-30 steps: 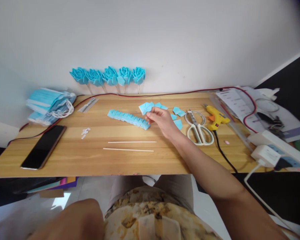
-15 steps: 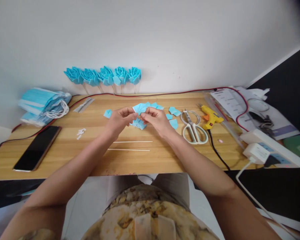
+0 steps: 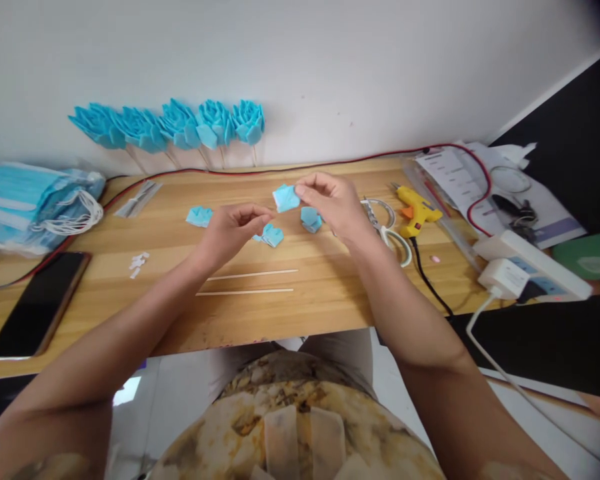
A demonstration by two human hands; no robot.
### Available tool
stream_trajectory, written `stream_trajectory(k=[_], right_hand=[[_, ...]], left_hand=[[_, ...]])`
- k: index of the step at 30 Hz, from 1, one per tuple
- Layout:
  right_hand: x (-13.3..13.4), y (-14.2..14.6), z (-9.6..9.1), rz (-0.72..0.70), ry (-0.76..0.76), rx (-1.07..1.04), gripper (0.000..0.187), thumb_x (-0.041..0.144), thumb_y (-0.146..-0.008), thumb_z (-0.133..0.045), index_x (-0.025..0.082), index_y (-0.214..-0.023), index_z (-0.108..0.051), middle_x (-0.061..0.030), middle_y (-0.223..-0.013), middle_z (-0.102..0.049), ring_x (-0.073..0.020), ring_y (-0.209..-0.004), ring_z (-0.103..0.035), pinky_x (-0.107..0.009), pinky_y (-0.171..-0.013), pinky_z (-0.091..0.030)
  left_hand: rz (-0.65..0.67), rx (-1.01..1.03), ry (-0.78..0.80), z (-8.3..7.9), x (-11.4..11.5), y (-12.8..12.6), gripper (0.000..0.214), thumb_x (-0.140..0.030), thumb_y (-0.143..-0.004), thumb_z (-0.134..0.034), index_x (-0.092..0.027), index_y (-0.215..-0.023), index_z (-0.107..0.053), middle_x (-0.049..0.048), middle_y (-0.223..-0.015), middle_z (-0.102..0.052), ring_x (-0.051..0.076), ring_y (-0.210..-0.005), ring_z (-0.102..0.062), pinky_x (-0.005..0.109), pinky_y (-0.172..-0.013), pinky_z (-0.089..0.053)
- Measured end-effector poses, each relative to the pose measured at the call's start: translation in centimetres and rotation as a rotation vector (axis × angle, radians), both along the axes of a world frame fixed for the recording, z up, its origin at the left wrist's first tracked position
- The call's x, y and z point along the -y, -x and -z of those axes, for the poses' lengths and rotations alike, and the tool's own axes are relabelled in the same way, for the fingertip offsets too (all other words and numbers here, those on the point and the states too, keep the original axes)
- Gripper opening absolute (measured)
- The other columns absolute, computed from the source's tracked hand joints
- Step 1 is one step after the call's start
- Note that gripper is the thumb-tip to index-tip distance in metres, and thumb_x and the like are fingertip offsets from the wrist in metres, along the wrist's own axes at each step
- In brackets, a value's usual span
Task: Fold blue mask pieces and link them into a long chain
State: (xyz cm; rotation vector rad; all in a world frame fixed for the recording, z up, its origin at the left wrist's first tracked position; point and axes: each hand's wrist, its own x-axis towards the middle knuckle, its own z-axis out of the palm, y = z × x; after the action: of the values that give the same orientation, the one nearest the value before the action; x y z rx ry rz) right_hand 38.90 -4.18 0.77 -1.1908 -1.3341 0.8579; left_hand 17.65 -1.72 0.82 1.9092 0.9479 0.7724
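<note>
My right hand (image 3: 333, 203) pinches a small folded piece of light-blue mask fabric (image 3: 285, 198) between thumb and fingertips, just above the table. My left hand (image 3: 235, 232) is apart from it, lower and to the left, with thumb and fingertips pressed together; whatever they hold, if anything, cannot be made out. Under and beside the left fingers lies a pile of blue fabric pieces (image 3: 273, 235). Another blue piece (image 3: 199, 215) rests left of that hand, and one more (image 3: 310, 219) below my right fingers. Two thin wooden sticks (image 3: 245, 291) lie nearer the front edge.
Several blue fabric flowers (image 3: 179, 125) on sticks lean against the wall. Blue masks (image 3: 23, 193), a phone (image 3: 40, 303) and white scraps (image 3: 139, 262) are at left. Scissors (image 3: 397, 247), partly hidden, a yellow glue gun (image 3: 417, 208) and a power strip (image 3: 540, 267) lie right.
Both hands were together at a blue piece; now they are apart, with a folded piece in my right hand, which has moved up. The camera view has shifted.
</note>
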Motion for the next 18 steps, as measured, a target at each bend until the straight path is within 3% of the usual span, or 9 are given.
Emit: stream_trajectory(k=[3, 7, 12, 18], right_hand=[[-0.2, -0.8, -0.4, 0.024, 0.037, -0.027, 0.017, 0.034, -0.083, -0.069, 0.017, -0.083, -0.068, -0.0002, -0.079, -0.066, -0.0121, -0.077, -0.06, -0.024, -0.068, -0.049], [0.0, -1.2, -1.1, -0.126, 0.144, 0.041, 0.018, 0.035, -0.082, -0.072, 0.018, -0.083, -0.069, -0.0004, -0.076, -0.065, -0.0119, -0.071, -0.057, -0.025, -0.063, -0.046], [0.9, -1.5, -0.3, -0.301, 0.275, 0.168, 0.017, 0.036, -0.082, -0.07, 0.019, -0.083, -0.072, 0.0001, -0.076, -0.066, -0.0119, -0.069, -0.055, -0.027, -0.064, -0.043], [1.5, -1.1, 2.0, -0.423, 0.371, 0.193, 0.015, 0.034, -0.08, -0.068, 0.019, -0.086, -0.07, 0.0006, -0.074, -0.066, -0.0121, -0.067, -0.056, -0.028, -0.064, -0.043]], left_hand=[[0.079, -0.223, -0.33, 1.3, 0.4, 1.1, 0.028, -0.03, -0.091, -0.054, -0.017, -0.1, -0.077, 0.006, -0.081, -0.073, 0.014, -0.067, -0.058, 0.025, -0.061, -0.041], [0.158, -0.522, -0.677, 3.0, 0.7, 2.3, 0.036, -0.022, -0.096, -0.042, -0.02, -0.105, -0.077, 0.0073, -0.074, -0.068, 0.018, -0.069, -0.057, 0.028, -0.06, -0.038], [0.21, -0.648, -0.749, 3.7, 0.6, 2.6, 0.04, -0.019, -0.097, -0.039, -0.024, -0.111, -0.075, 0.0046, -0.068, -0.062, 0.017, -0.062, -0.051, 0.028, -0.057, -0.03], [0.24, -0.735, -0.747, 3.6, 0.7, 2.5, 0.039, -0.019, -0.095, -0.037, -0.023, -0.106, -0.075, 0.0057, -0.072, -0.064, 0.017, -0.065, -0.053, 0.029, -0.058, -0.032]])
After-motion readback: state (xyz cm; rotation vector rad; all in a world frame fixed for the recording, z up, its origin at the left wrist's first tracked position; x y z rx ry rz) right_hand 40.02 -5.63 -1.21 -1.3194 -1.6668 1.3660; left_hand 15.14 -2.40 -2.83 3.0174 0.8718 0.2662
